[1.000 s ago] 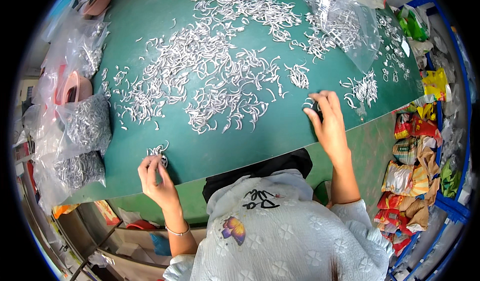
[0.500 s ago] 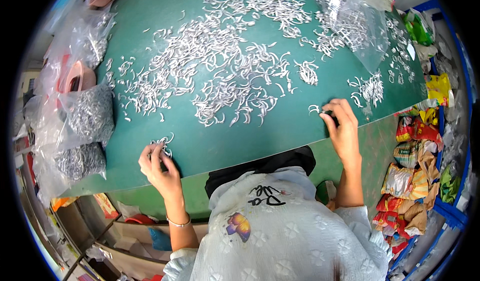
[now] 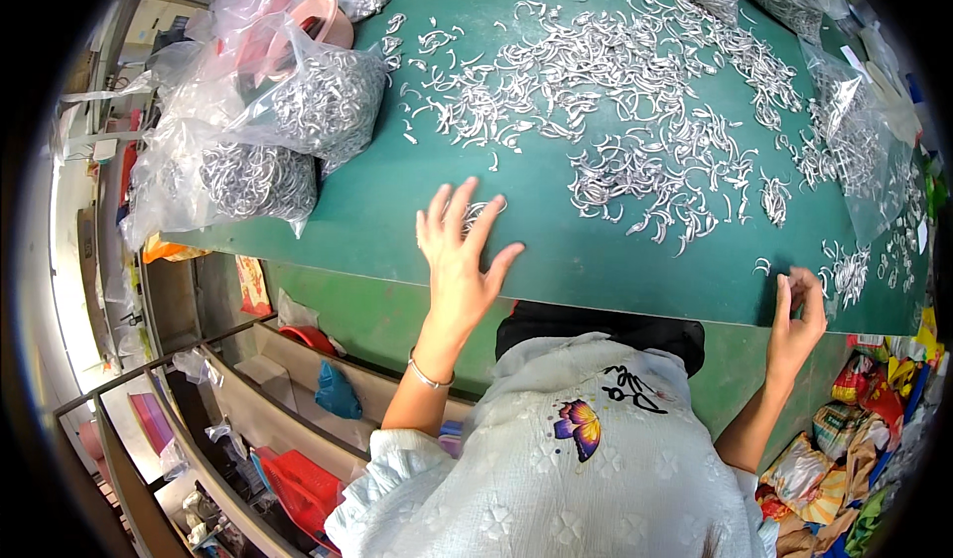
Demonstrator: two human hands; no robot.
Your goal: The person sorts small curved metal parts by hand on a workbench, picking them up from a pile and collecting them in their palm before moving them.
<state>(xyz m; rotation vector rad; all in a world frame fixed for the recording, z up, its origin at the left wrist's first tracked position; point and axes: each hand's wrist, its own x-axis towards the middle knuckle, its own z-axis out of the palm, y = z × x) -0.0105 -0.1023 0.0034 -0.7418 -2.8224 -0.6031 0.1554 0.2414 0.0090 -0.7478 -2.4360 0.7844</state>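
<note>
My left hand (image 3: 459,260) is held over the near edge of the green table (image 3: 556,250), its fingers spread. Beneath those fingers lie a few small silver curved metal pieces (image 3: 480,214), partly hidden. At the right, my right hand (image 3: 798,325) is closed with thumb and fingertips together by the table edge; whatever it may hold is too small to make out. Beside it are a couple of loose curved pieces (image 3: 762,265) and a small heap of the same pieces (image 3: 847,273). A wide scatter of silver curved pieces (image 3: 615,71) covers the middle of the table.
Clear plastic bags full of metal pieces (image 3: 328,101) stand at the left, around a pink container (image 3: 333,24). Another partly filled bag (image 3: 864,146) lies at the right. Below the left edge are shelves with a red basket (image 3: 303,488). Colourful packages (image 3: 804,474) crowd the right side.
The view has swung left, so the table contents appear farther right. My left hand has gone from curled fingers over the small pieces to spread fingers. The right hand stays pinched near the loose pieces.
</note>
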